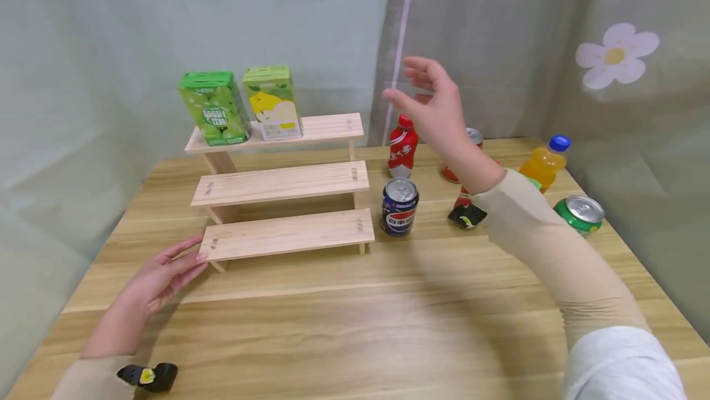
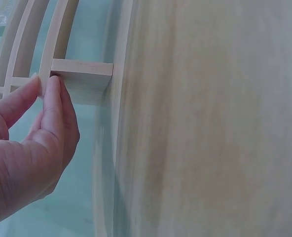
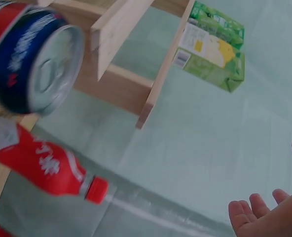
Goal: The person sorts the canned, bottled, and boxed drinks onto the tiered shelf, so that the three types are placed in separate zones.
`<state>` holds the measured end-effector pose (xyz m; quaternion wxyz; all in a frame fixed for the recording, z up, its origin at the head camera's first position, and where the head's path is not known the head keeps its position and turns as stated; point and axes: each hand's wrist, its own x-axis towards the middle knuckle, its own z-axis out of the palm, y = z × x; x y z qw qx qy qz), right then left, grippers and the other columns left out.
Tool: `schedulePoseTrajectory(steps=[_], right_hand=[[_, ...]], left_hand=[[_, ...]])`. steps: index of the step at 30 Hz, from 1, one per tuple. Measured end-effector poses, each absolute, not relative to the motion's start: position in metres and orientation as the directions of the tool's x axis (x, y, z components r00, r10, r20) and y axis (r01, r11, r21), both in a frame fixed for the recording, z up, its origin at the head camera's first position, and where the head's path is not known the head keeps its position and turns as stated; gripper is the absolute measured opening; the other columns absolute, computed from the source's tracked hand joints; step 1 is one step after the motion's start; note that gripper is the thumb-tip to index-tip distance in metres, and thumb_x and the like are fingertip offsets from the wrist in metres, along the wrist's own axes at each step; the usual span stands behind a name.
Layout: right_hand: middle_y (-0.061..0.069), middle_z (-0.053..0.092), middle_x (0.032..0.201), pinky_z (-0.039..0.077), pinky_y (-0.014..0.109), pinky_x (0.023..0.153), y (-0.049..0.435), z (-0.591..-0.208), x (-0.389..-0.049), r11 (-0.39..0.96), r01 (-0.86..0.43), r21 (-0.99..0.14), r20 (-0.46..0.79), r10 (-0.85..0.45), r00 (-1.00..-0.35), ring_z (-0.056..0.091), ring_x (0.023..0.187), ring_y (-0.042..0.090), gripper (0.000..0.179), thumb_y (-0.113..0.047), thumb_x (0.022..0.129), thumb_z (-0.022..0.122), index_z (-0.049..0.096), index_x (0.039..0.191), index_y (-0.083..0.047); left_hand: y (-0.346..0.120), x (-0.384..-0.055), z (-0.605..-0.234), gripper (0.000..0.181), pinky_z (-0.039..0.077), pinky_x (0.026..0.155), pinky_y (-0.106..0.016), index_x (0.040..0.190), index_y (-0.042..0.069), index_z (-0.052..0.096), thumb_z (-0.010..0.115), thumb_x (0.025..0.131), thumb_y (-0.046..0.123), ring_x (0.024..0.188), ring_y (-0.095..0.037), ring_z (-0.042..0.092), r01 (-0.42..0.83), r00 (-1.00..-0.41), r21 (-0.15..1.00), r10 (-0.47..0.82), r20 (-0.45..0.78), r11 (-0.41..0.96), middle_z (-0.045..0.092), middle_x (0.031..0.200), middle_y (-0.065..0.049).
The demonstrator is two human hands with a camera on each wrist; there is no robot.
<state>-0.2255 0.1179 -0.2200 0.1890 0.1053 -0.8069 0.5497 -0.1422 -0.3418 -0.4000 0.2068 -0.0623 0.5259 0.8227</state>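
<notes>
A three-tier wooden display rack point(image 1: 288, 233) stands on the table, its lowest board's left end pinched between the thumb and fingers of my left hand point(image 1: 169, 273). In the left wrist view the fingertips meet the board's end point(image 2: 47, 74). On the top tier, a green grape juice box point(image 1: 216, 109) stands left of a lemon-pictured juice box point(image 1: 273, 104). My right hand point(image 1: 435, 107) is raised in the air, holding nothing, its fingers loosely bent and thumb apart. Below it stands a red bottle point(image 1: 402, 147); a blue Pepsi can point(image 1: 400, 208) is at the rack's right.
Behind my right forearm stand a partly hidden red can point(image 1: 474, 136) and an orange drink bottle point(image 1: 542, 163) with a blue cap. A green can point(image 1: 579, 214) is near the table's right edge. Curtains point(image 1: 310, 12) close off the back and sides.
</notes>
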Motion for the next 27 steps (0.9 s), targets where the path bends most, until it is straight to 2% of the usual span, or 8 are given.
schedulePoseTrajectory(steps=[10,17,22,27], right_hand=[[0.008,0.053,0.132,0.046,0.034,0.106,0.164,-0.238,-0.207,0.464,-0.348,-0.814,0.452,0.130,-0.883,0.049,0.122,0.019,0.054,-0.021,0.087,0.071,0.047,0.135,-0.010],[0.008,0.051,0.133,0.045,0.032,0.107,0.197,-0.256,-0.192,0.491,-0.263,-0.831,0.412,0.223,-0.884,0.047,0.123,0.020,0.053,-0.024,0.090,0.067,0.045,0.137,-0.012],[0.003,0.053,0.127,0.047,0.029,0.104,0.219,-0.272,-0.187,0.484,-0.224,-0.846,0.400,0.298,-0.867,0.049,0.119,0.016,0.049,-0.021,0.091,0.065,0.047,0.135,-0.010],[-0.005,0.055,0.117,0.049,0.023,0.099,0.237,-0.290,-0.183,0.476,-0.192,-0.858,0.396,0.376,-0.838,0.051,0.110,0.007,0.044,-0.018,0.091,0.064,0.049,0.132,-0.007]], left_hand=[[-0.341,-0.143,-0.400,0.039,0.059,0.084,-0.022,0.103,0.022,0.072,0.051,0.093,-0.009,0.090,-0.013,0.068,-0.395,-0.912,0.852,0.260,-0.318,-0.344,0.066,0.099,0.001],[-0.340,-0.143,-0.398,0.038,0.058,0.084,-0.022,0.101,0.025,0.072,0.053,0.093,-0.007,0.090,-0.012,0.068,-0.414,-0.906,0.854,0.234,-0.353,-0.315,0.066,0.098,0.003],[-0.341,-0.143,-0.399,0.038,0.059,0.084,-0.023,0.102,0.024,0.072,0.052,0.093,-0.008,0.090,-0.013,0.068,-0.411,-0.907,0.852,0.240,-0.346,-0.325,0.066,0.098,0.003],[-0.341,-0.143,-0.399,0.038,0.059,0.084,-0.023,0.102,0.022,0.072,0.052,0.093,-0.009,0.090,-0.013,0.068,-0.405,-0.909,0.850,0.252,-0.333,-0.338,0.066,0.098,0.002]])
